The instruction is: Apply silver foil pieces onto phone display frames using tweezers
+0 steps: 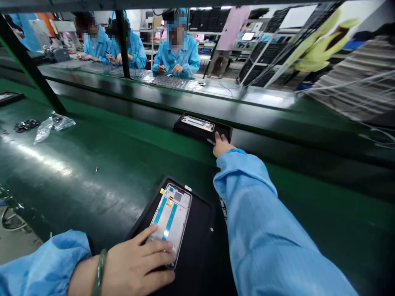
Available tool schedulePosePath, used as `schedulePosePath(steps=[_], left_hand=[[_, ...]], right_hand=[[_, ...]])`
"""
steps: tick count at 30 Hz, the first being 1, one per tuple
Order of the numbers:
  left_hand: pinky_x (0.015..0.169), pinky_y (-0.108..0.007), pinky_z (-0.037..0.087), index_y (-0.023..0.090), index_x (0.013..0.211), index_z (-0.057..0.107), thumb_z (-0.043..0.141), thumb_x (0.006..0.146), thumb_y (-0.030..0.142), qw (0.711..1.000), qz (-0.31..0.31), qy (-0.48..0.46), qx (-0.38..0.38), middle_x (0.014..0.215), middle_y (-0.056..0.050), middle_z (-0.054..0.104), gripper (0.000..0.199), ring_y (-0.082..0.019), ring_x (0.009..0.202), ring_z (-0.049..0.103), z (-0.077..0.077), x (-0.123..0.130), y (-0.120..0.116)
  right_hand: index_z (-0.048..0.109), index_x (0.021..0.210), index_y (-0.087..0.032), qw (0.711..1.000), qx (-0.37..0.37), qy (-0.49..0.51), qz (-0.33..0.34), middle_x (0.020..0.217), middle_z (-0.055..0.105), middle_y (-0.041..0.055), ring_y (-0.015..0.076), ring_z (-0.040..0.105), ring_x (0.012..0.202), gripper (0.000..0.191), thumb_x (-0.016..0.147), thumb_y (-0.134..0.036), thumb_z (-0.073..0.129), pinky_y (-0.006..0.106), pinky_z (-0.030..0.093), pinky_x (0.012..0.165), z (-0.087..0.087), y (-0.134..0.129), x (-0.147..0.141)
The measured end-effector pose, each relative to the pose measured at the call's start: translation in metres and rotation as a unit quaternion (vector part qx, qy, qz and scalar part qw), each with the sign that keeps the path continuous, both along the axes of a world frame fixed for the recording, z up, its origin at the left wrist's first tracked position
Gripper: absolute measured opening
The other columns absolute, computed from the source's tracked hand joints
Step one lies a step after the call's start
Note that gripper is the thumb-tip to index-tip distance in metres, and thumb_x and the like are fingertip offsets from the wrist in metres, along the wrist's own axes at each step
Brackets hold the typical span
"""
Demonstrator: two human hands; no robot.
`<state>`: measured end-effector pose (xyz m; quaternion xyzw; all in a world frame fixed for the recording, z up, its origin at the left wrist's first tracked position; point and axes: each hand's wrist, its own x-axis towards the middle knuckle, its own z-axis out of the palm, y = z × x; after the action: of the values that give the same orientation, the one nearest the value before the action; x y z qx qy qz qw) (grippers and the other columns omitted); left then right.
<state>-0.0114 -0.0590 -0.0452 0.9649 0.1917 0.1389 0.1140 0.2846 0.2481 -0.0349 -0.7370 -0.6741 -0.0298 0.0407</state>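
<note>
My left hand (145,261) lies with fingers spread over the lower part of a silver phone frame (177,216) with two blue strips. That frame rests in a black tray (200,205) on the green bench in front of me. My right arm is stretched far forward. At its end my right hand (222,144) has its fingers over the near right edge of a second black tray (193,132), which carries another phone frame (197,122). A thin, pale piece (211,142) shows beside the right fingers; its kind is unclear.
Clear plastic bags (54,125) and a pile of small dark parts (27,125) lie at the left. A dark post (33,65) slants down to the bench (117,156). Beyond the raised belt, co-workers in blue (177,53) sit at another bench.
</note>
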Motion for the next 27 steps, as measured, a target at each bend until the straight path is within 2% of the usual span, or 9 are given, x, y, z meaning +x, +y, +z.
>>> schedulePosePath(steps=[5,10,12,14,16,19,21,23,27], left_hand=[[0.114,-0.040,0.024,0.014,0.122,0.052,0.042,0.094,0.017,0.999,0.025,-0.026,-0.024,0.118,-0.004,0.062,0.030,-0.018,0.112,0.053,0.004,0.004,0.000],[0.108,-0.042,0.033,0.010,0.127,0.047,0.053,0.088,0.049,0.998,-0.001,-0.003,-0.068,0.118,-0.009,0.060,0.055,-0.023,0.109,0.054,0.011,0.000,-0.001],[0.106,-0.043,0.035,0.009,0.126,0.049,0.052,0.084,0.061,0.998,0.004,-0.005,-0.060,0.117,-0.011,0.061,0.067,-0.024,0.109,0.054,0.012,0.000,-0.004],[0.105,-0.045,0.035,0.009,0.125,0.051,0.050,0.083,0.065,0.999,0.020,-0.017,-0.041,0.115,-0.011,0.062,0.070,-0.025,0.107,0.055,0.011,0.001,-0.008],[0.104,-0.047,0.034,0.011,0.126,0.050,0.050,0.083,0.066,0.999,0.027,-0.021,-0.027,0.115,-0.011,0.061,0.070,-0.026,0.108,0.055,0.009,0.002,-0.013],[0.102,-0.048,0.036,0.012,0.127,0.049,0.055,0.082,0.062,0.999,0.027,-0.014,-0.020,0.116,-0.012,0.060,0.067,-0.027,0.108,0.054,0.007,0.004,-0.021],[0.098,-0.047,0.038,0.013,0.125,0.050,0.058,0.081,0.059,1.000,0.021,-0.009,-0.014,0.115,-0.012,0.060,0.064,-0.027,0.107,0.054,0.006,0.005,-0.025],[0.096,-0.047,0.040,0.012,0.122,0.052,0.060,0.081,0.058,1.000,0.008,-0.009,-0.003,0.115,-0.013,0.060,0.061,-0.027,0.105,0.054,0.006,0.006,-0.028],[0.092,-0.046,0.042,0.014,0.112,0.058,0.060,0.082,0.054,1.000,-0.010,-0.012,0.018,0.113,-0.013,0.060,0.050,-0.027,0.102,0.055,0.007,0.008,-0.031]], right_hand=[[0.053,0.120,-0.018,0.997,-0.009,0.006,0.072,0.122,0.055,0.0088,0.0204,0.059,0.102,0.033,0.090,-0.034,0.055,0.041,0.051,0.085,-0.015,0.001,0.010],[0.059,0.115,-0.021,0.990,-0.042,0.013,0.133,0.121,0.057,0.0084,0.0192,0.060,0.102,0.028,0.088,-0.026,0.057,0.035,0.049,0.089,-0.007,-0.033,0.014],[0.064,0.110,-0.024,0.986,-0.050,0.021,0.155,0.118,0.060,0.0060,0.0202,0.061,0.102,0.026,0.084,-0.026,0.061,0.031,0.049,0.090,0.007,-0.050,0.013],[0.062,0.116,-0.024,0.987,-0.029,0.031,0.157,0.124,0.056,0.0071,0.0238,0.060,0.106,0.033,0.085,-0.034,0.060,0.036,0.048,0.091,0.029,-0.066,0.014],[0.058,0.122,-0.017,0.988,0.013,0.040,0.146,0.129,0.053,0.0121,0.0263,0.056,0.112,0.039,0.087,-0.036,0.056,0.040,0.045,0.097,0.058,-0.080,0.017],[0.062,0.111,-0.009,0.983,0.109,0.064,0.133,0.129,0.054,0.0146,0.0227,0.048,0.121,0.030,0.093,-0.026,0.046,0.035,0.037,0.103,0.105,-0.102,0.026],[0.063,0.106,-0.008,0.972,0.169,0.125,0.107,0.115,0.062,0.0123,0.0196,0.056,0.107,0.031,0.094,-0.027,0.043,0.035,0.042,0.094,0.132,-0.121,0.033],[0.068,0.096,-0.013,0.957,0.187,0.200,0.095,0.088,0.067,0.0054,0.0136,0.061,0.084,0.037,0.096,-0.031,0.035,0.031,0.046,0.079,0.149,-0.145,0.039],[0.066,0.086,-0.018,0.959,0.193,0.194,0.073,0.060,0.054,-0.0020,0.0063,0.052,0.055,0.047,0.096,-0.047,0.030,0.028,0.042,0.060,0.156,-0.205,0.044]])
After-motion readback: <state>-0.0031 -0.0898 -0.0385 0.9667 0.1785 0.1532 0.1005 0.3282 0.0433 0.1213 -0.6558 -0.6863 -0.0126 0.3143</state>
